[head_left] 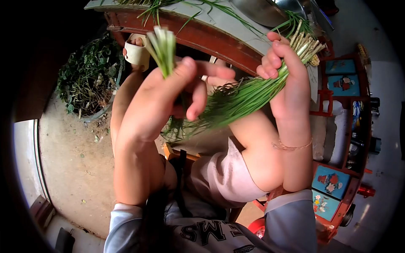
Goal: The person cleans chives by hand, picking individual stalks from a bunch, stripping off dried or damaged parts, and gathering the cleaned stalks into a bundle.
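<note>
My right hand (283, 63) is closed round a large bunch of chives (249, 97), pale root ends up at the right and green leaves hanging down to the left. A smaller bunch of chives (164, 50) stands upright in my left hand (168, 95), its white ends on top and slightly blurred. The left thumb presses against this bunch while the other fingers curl loosely, their tips near the leaves of the large bunch. My left palm hides the lower part of the small bunch.
In front is a red-edged table (190, 31) with loose chives (228, 14) and a metal bowl (257, 10) on it. At the left, a basin (99, 114) holds dark leafy plants (90, 71). A red cabinet with painted panels (331, 183) stands at the right.
</note>
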{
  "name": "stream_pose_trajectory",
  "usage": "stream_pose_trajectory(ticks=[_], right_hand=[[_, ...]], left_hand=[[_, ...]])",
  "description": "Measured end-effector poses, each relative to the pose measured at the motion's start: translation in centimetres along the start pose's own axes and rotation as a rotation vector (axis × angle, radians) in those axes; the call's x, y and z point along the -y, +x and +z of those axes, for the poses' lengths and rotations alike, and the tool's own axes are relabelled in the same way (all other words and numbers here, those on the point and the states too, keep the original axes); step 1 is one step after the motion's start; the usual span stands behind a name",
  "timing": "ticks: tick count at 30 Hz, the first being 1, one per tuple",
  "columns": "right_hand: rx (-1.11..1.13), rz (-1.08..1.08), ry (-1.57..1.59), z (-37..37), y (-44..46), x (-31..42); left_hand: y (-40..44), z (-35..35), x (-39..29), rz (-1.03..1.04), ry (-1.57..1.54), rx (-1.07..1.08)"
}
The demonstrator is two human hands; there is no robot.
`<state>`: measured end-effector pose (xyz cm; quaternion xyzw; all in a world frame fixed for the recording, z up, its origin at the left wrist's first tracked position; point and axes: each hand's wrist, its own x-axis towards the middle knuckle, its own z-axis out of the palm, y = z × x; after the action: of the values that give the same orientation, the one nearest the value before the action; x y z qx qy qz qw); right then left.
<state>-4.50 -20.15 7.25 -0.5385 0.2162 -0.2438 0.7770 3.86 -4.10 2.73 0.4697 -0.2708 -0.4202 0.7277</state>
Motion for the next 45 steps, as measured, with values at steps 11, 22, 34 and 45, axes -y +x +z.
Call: stream_pose_trajectory(ticks=[11, 22, 34, 45], right_hand=[[0.079, 0.119, -0.258, 0.3, -0.6, -1.0], [0.324, -0.050, -0.490, 3.7, -2.4, -3.6], [0.299, 0.039, -0.485, 3.8, -2.6, -2.2], [0.213, 0.084, -0.488, 1.4, -2.0, -0.5]], left_hand=[[0.7, -3.1, 0.5, 0.142, -0.600, 0.155], [0.9, -1.6, 0.3, 0.159, -0.527, 0.079], [1.0, -1.4, 0.3, 0.177, -0.495, 0.099], [0.9, -1.8, 0.2, 0.166, -0.542, 0.127]])
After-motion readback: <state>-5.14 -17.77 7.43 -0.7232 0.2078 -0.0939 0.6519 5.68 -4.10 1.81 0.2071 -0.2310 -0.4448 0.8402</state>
